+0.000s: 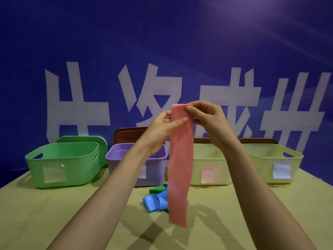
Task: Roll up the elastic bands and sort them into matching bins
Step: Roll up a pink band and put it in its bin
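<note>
Bins (72,159) number four; left hand (160,130) and right hand (209,120) both pinch one hanging pink band (180,168).

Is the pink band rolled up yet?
No, the pink band hangs unrolled as a long flat strip, pinched at its top end by the left hand and the right hand.

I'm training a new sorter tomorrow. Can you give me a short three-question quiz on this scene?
1. True or false: the pink band hangs unrolled, held by the left hand and right hand.
2. Which bin bears a pinkish label? A green; B purple; C the pale yellow bin beside the purple one.
3. Fill in: ___ bins stand on the table.
Key: 1 true; 2 C; 3 four.
</note>
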Available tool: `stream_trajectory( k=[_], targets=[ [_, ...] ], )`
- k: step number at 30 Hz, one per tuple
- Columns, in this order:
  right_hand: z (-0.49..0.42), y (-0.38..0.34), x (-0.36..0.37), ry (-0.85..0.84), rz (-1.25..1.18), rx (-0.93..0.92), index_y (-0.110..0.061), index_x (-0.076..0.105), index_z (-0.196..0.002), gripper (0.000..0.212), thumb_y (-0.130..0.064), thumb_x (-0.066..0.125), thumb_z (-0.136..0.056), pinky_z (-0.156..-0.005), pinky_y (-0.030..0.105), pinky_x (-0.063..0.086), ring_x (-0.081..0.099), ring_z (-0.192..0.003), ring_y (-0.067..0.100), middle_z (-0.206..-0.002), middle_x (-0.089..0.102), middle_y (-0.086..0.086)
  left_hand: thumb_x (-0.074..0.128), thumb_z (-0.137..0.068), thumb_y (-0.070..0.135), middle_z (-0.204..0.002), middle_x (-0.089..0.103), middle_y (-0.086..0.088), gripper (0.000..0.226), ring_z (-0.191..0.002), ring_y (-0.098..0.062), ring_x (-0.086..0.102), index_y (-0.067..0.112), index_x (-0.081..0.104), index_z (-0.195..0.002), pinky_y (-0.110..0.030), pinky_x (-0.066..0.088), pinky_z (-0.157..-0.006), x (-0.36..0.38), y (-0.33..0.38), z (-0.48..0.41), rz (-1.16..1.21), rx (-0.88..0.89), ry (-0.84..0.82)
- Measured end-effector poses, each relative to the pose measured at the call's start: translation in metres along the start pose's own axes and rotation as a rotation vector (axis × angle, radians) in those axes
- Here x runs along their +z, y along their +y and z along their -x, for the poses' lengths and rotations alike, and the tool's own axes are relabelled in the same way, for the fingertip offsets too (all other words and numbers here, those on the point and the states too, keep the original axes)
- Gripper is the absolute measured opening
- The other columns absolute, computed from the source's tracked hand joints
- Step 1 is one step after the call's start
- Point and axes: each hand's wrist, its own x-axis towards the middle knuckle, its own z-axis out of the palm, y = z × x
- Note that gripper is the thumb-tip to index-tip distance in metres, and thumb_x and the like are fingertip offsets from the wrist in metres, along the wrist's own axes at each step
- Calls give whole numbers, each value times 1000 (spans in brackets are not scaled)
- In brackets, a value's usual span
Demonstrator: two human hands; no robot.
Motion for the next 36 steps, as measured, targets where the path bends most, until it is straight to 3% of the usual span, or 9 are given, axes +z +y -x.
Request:
stream_trajectory(
  k=[4, 7, 13, 16, 21, 25, 28, 31, 36],
  targets=[
    [-1, 5, 7, 23, -10, 51, -12, 68, -93, 8, -17, 62, -91, -69, 19, 53, 62, -77, 5, -84, 67, -2, 62, -88, 10, -92, 73, -9, 14, -83, -21, 70, 7, 65, -101, -36, 57, -80, 6, -46, 18, 5, -106, -180],
    [0, 8, 7, 63, -52, 93, -10, 66, -99, 13, -18, 58, -93, -70, 21, 55, 62, -81, 9, -89, 66, 1, 61, -88, 1, -84, 72, -8, 9, -72, -18, 69, 3, 66, -94, -31, 58, -77, 8, -91, 36, 154, -216, -183],
    [9, 19, 8, 37, -68, 149, -10, 64, -100, 14, -19, 55, -94, -70, 21, 54, 63, -83, 11, -92, 64, 3, 68, -83, -1, -91, 72, -4, 20, -81, -15, 68, 1, 66, -102, -24, 55, -76, -9, -127, 50, -90, -316, -266],
    [13, 24, 8, -13, -79, 199, -10, 64, -101, 14, -19, 54, -95, -74, 29, 56, 63, -85, 14, -93, 64, 4, 69, -83, 3, -109, 69, -3, 35, -98, -14, 66, 6, 62, -117, -23, 53, -85, -12, -110, 41, -176, -193, -227],
    [21, 26, 8, -41, -79, 176, -12, 64, -99, 13, -20, 55, -94, -67, 25, 55, 64, -79, 9, -88, 65, 0, 64, -87, 7, -93, 73, -3, 16, -82, -13, 70, 11, 68, -101, -26, 57, -70, -14, -67, 37, -93, -1, -49],
    [25, 21, 7, -45, -112, 152, -14, 65, -94, 9, -18, 57, -92, -67, 24, 54, 64, -79, 8, -89, 65, -1, 65, -86, 13, -90, 73, -8, 18, -78, -20, 70, 4, 69, -101, -32, 60, -67, -22, -45, 49, -195, -24, -157],
    [26, 18, 7, -74, -114, 140, -12, 66, -95, 9, -17, 59, -91, -67, 23, 53, 64, -79, 8, -88, 66, 0, 69, -83, 21, -101, 72, -9, 29, -92, -24, 69, 8, 66, -109, -33, 58, -78, -29, -35, 54, -187, -48, -318],
    [28, 27, 14, -121, -157, 167, -10, 65, -93, 8, -14, 59, -90, -63, 19, 51, 63, -75, 5, -81, 66, -3, 68, -81, 27, -97, 72, 0, 28, -91, -16, 69, 15, 64, -105, -27, 56, -75, -32, -34, 46, -81, 0, -195],
    [36, 65, 28, -113, -180, 249, -9, 67, -91, 8, -10, 59, -90, -61, 21, 53, 66, -74, 9, -78, 69, -2, 63, -87, 19, -89, 72, -7, 12, -80, -19, 69, 13, 67, -96, -30, 57, -64, -36, -55, 28, -99, -29, -14]
  ],
)
